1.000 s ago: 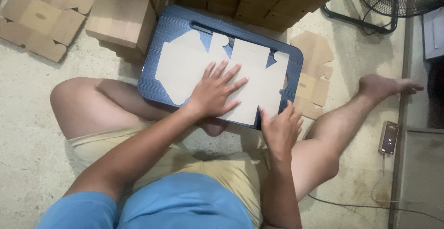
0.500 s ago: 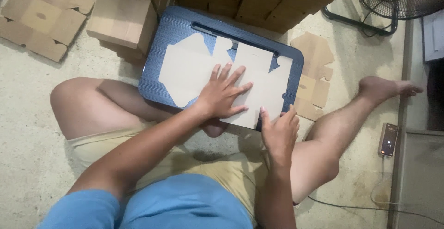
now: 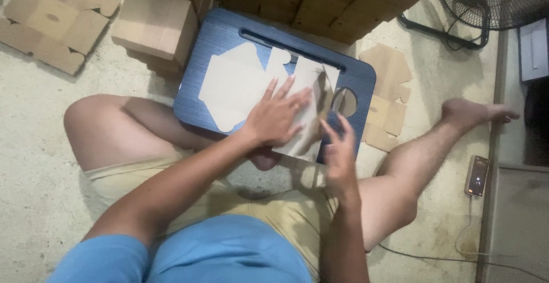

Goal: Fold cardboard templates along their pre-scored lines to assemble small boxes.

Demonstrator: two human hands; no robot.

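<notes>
Two hands work one flat cardboard blank lying on the blue lap tray. Keep your left hand spread flat, palm down, pinning the blank beside the crease. Your right hand, fingers open and loosely curled, appears to lift the side flap; motion blur hides the contact. Fold along the score, not across it. The blank's long axis runs leftward from your hands, across the tray.
</notes>
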